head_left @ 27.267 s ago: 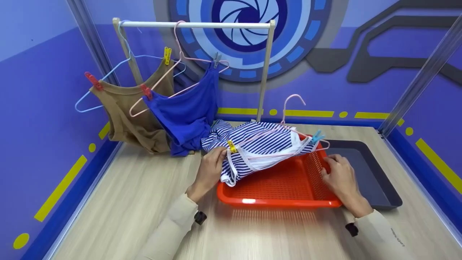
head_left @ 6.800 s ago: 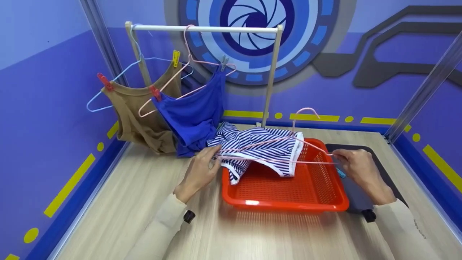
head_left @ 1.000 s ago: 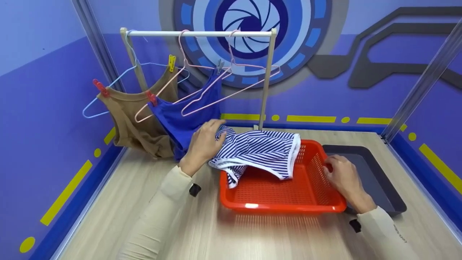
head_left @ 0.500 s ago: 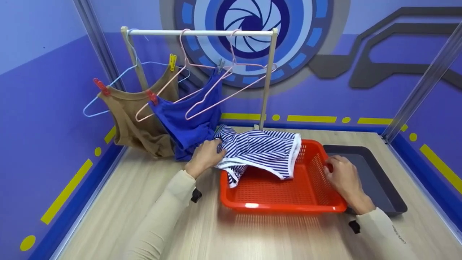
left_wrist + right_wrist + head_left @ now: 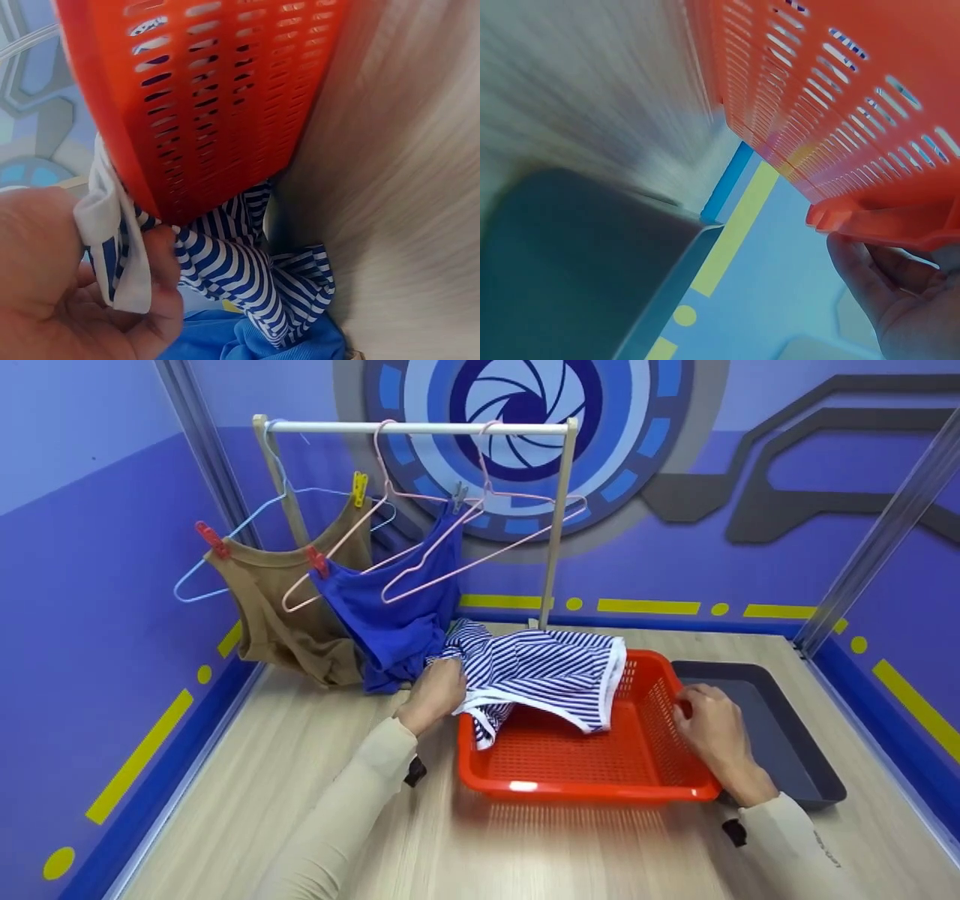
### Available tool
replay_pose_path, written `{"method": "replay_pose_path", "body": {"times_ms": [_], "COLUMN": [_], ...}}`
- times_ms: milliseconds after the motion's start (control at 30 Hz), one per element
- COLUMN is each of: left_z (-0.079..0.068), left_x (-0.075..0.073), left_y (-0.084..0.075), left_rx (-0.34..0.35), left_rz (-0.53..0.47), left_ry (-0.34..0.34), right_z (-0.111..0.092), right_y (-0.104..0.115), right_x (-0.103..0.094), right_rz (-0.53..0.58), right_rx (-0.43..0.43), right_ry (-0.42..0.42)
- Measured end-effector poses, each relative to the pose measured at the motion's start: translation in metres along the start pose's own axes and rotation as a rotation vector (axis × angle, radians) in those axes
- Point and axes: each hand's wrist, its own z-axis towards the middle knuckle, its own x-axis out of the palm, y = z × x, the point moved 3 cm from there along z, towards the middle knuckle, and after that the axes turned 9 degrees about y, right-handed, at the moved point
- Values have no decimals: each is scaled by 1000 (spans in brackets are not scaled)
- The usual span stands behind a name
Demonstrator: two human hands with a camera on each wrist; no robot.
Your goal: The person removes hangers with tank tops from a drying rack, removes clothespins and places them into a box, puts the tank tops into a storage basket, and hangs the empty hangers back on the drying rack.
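My left hand (image 5: 437,694) is at the left edge of a navy-and-white striped tank top (image 5: 551,675). In the left wrist view, thumb and fingers pinch its white-trimmed edge (image 5: 135,259). The top lies draped over the left side and back of a red plastic basket (image 5: 585,791), part of it hanging outside. My right hand (image 5: 712,727) holds the basket's right rim, with the thumb under the lip in the right wrist view. An unloaded pink hanger (image 5: 480,559) hangs from the rack's white rod (image 5: 420,428).
Left on the rack, a brown top (image 5: 281,607) and a blue top (image 5: 397,607) hang clipped to hangers, close behind my left hand. A dark grey tray (image 5: 787,735) lies right of the basket, partly behind my right hand. Walls (image 5: 750,585) enclose the table's back and sides.
Earlier the striped top was clipped to the pink hanger; now that hanger is on the rod without it. My left hand has come down and taken the top's edge. My right hand stays put.
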Motion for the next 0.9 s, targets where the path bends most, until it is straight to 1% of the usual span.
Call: {"method": "replay_pose_path", "body": {"times_ms": [67,167,300,367,467,533,600,667,800,900], "left_z": [0,0,0,-1,-2,-5,-7,-11,-16,-18], "left_x": [1,0,-7,-12,-19,-23,-24,-24,-18,-10], "left_y": [0,-2,-9,-14,-26,-34,-43,-51,-62,-65], "left_rx": [-9,16,91,130,186,219,253,285,329,334], "left_rz": [-1,10,9,-16,-70,-102,-129,-144,-149,-104], "left_ry": [-14,-66,-171,-218,-263,-278,-266,-237,-137,-57], "right_z": [0,0,1,1,0,0,-1,-1,-1,-1], "right_y": [0,1,1,1,1,1,1,1,1,2], "right_x": [0,0,1,1,2,2,2,2,1,1], "right_rz": [-3,-7,-10,-11,-13,-12,-12,-10,-7,-2], "right_rx": [0,5,9,6,-3,-9,-11,-9,2,7], "right_ry": [-1,5,9,3,-16,-26,-33,-35,-33,-29]}}
